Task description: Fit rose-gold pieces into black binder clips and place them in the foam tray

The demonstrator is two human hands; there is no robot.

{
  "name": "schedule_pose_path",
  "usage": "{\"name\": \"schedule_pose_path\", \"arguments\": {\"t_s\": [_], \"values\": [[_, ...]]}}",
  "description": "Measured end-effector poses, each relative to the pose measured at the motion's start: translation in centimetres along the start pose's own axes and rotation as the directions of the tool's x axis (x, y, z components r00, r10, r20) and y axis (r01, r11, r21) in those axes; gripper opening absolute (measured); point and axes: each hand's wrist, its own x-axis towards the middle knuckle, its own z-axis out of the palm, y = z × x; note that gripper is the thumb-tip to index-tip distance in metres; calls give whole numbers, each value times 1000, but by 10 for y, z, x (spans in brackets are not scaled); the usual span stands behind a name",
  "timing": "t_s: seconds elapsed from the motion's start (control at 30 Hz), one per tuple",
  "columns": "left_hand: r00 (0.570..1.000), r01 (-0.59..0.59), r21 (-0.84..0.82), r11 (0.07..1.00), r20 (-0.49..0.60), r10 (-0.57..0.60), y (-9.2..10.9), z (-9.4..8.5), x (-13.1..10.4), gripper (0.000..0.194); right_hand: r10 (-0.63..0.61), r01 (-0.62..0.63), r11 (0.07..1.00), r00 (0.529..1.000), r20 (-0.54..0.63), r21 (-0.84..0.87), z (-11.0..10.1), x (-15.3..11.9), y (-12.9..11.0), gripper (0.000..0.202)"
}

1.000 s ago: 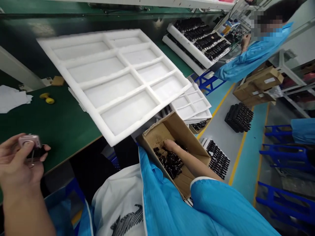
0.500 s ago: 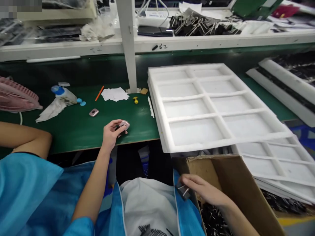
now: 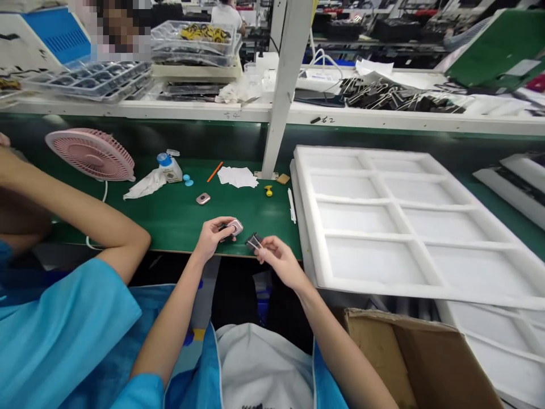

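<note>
My left hand [image 3: 209,238] grips a small pink rounded case with a dark round centre [image 3: 235,227], just over the table's front edge. Something dark shows beneath the case under my fingers, too small to make out. Close by on the right, my right hand [image 3: 281,260] pinches a black binder clip [image 3: 254,242] by its wire handles. The clip and the pink case are apart. A second pink case [image 3: 203,199] lies flat on the green table [image 3: 170,227], beyond my left hand.
White foam trays with compartments [image 3: 395,210] stand stacked on the right, above an open cardboard box [image 3: 378,352]. A co-worker's bent arm [image 3: 114,233] rests at the left. A pink fan [image 3: 91,153], a bottle [image 3: 169,167] and a yellow knob-shaped piece [image 3: 268,191] are on the table.
My right hand has come up from beside the cardboard box to the table edge, bringing the binder clip near the pink case. The view has shifted left and up.
</note>
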Motion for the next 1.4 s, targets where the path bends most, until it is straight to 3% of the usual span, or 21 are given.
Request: {"name": "schedule_pose_path", "arguments": {"t_s": [0.07,0.13,0.47,0.73,1.0,1.13,1.23,1.3,1.37,1.4], "values": [[999,22,7,1000,30,-22,2,-1,-1,39,10,-1,996,994,-107,85,1,18,7,52],[997,36,18,999,66,-37,4,0,-3,39,25,-14,997,990,-141,76,-2,29,14,52],[979,20,62,998,200,-32,3,-6,-3,35,-156,138,967,985,-69,-216,-16,24,34,47],[943,28,217,976,318,-98,10,-3,-5,34,-194,183,916,981,6,-357,-12,23,26,46],[932,30,210,977,346,-103,4,-6,-3,36,-137,131,916,990,9,-379,-13,25,25,41],[914,51,235,971,380,-141,10,-2,-7,40,-83,71,910,996,-13,-408,6,23,11,40],[891,2,250,968,440,-115,22,-3,-6,47,-101,89,884,995,-2,-458,26,3,-17,32],[932,-99,261,960,364,-3,32,-12,2,53,-65,48,902,998,-25,-430,31,-23,-43,27],[982,-186,386,904,97,161,37,-28,19,53,15,-28,951,999,-46,-309,23,-51,-70,25],[965,-168,523,836,-88,249,36,-38,31,51,33,-48,971,997,-67,-233,13,-63,-82,26]]}}
